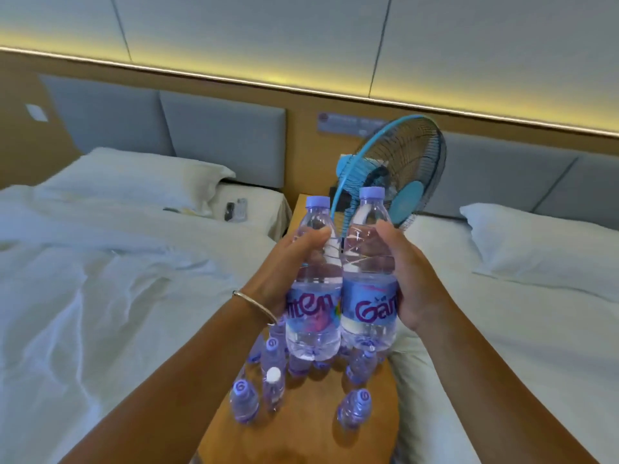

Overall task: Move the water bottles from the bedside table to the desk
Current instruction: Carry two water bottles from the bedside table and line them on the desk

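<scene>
The left hand [294,262] was wrapped around a clear plastic water bottle with a purple cap and a blue label [313,286], and the right hand [405,276] was wrapped around a second clear bottle just like it [366,262]. Both bottles were held upright, up in the air, and their sides were touching. Below them was the orange-brown wooden bedside table [311,413], set between a white bed on the left [100,279] and a white bed on the right [519,313]. More small purple-capped bottles [244,400] stood on the table, and one of them had a white cap [274,376]. A blue fan with a dark wire cage [398,172] stood at the back, just behind the two held bottles. The desk could not be seen. The step looked like carrying these two bottles away to the desk. To do it well, the person should keep a firm hold around the middle of each bottle, because full bottles are heavy and the plastic is smooth. It would help to lift them a bit higher before turning, so the bottoms do not knock over the ones standing on the table. The person should also pull back from the fan cage and keep both bottles straight up.
</scene>
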